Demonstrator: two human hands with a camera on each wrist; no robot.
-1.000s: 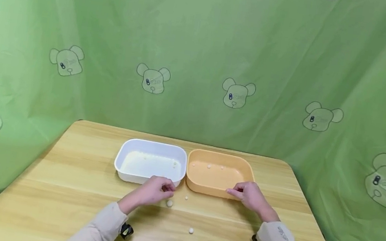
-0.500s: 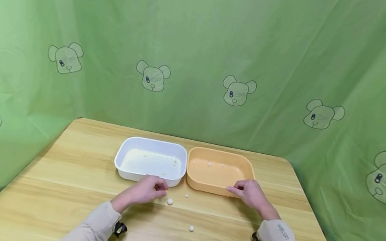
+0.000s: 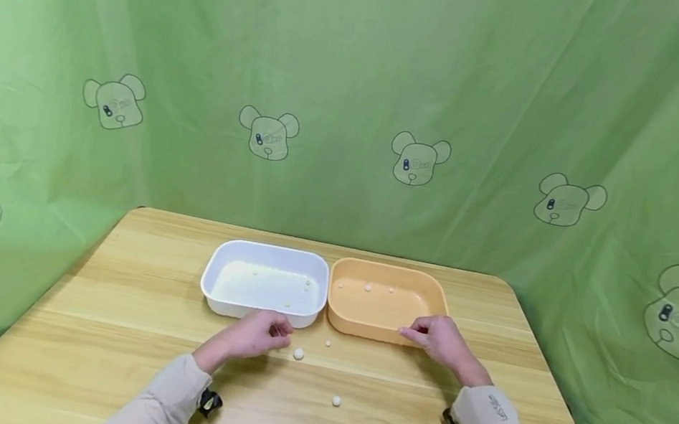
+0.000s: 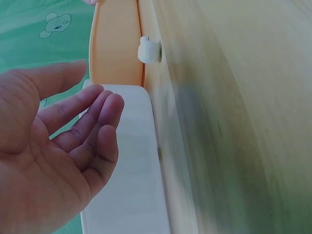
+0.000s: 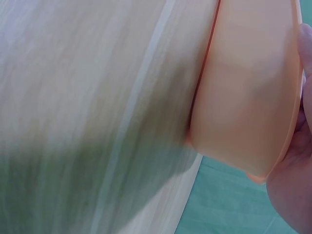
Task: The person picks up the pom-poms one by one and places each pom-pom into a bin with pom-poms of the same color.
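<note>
My left hand (image 3: pixel 260 333) hovers by the near side of the white bin (image 3: pixel 211 299). In the left wrist view its fingers (image 4: pixel 109 109) curve loosely, with nothing in them. Just right of it, a white ball (image 3: pixel 298 354) lies on the table. A smaller white ball (image 3: pixel 328 344) sits behind it, and another white ball (image 3: pixel 336 401) lies nearer me. My right hand (image 3: pixel 441 341) holds the near right rim of the orange bin (image 3: pixel 362 330), thumb along the rim and fingers curled over the inner side. Its fingertips are hidden.
Several tiny pale bits, one a yellowish piece (image 3: pixel 287 305), lie in the white bin. Small white balls, among them a larger one (image 3: pixel 368 288), lie in the orange bin. Both bins stand side by side on the wooden table (image 3: pixel 118 347). A green curtain (image 3: pixel 360 63) surrounds the table.
My left hand has drawn back left from beside the white ball. A yellowish piece now shows near the white bin's front wall. The right hand stays at the orange rim.
</note>
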